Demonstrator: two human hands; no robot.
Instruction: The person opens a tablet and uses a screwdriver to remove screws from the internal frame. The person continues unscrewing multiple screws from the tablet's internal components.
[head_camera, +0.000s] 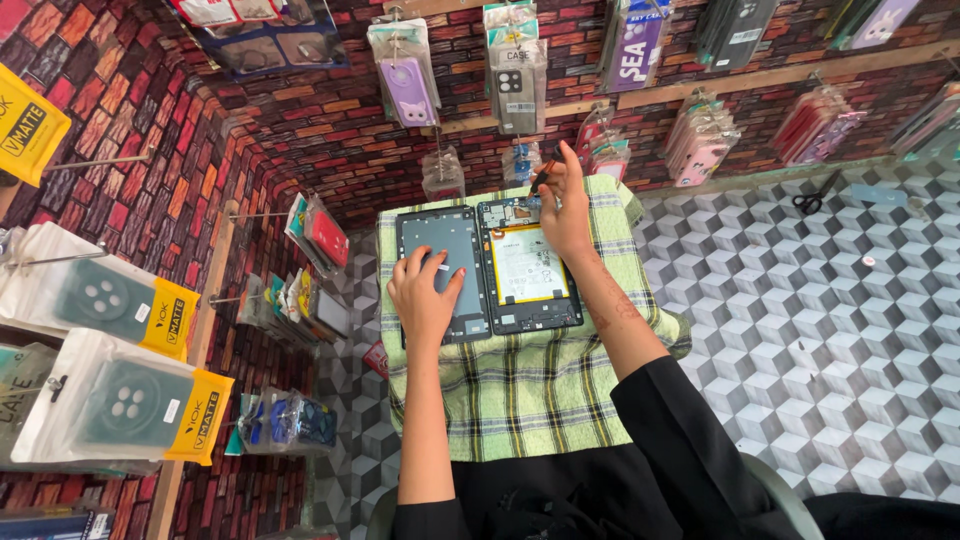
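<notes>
Left hand (425, 295) flat on grey rectangular tablet back cover (445, 272); right hand (563, 205) pinching thin dark tool (541, 178) above opened tablet body (528, 265), green checked cloth (520, 390) beneath.

Single head-worn view, looking steeply down over both forearms from close above. Left hand (425, 295) and right hand (565, 205) near frame centre, over the green checked cloth (520, 390) on the lap. Beyond the hands, brick-patterned wall (330, 120); to the right of the right hand, cube-patterned floor (830, 300).
</notes>
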